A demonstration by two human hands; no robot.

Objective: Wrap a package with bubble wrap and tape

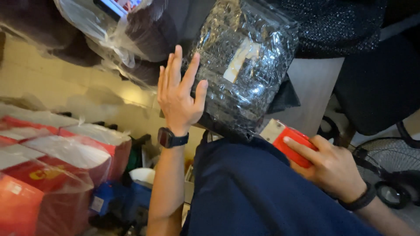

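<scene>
My left hand point(179, 97) is raised with its fingers spread, the fingertips resting against the left side of a package point(238, 65) of dark fabric wrapped in shiny clear plastic with a pale label. A dark watch sits on that wrist. My right hand point(328, 164) grips a red tape dispenser point(288, 142) just below the package's lower right corner. The package stands on my lap, which is covered in dark blue cloth point(249, 188).
Red boxes in clear plastic point(52, 166) are stacked at the lower left. More plastic-wrapped bundles point(118, 30) lie above them. A black chair point(376, 83) and a fan's wire guard point(389, 161) stand at the right. Blue items point(127, 196) lie on the floor.
</scene>
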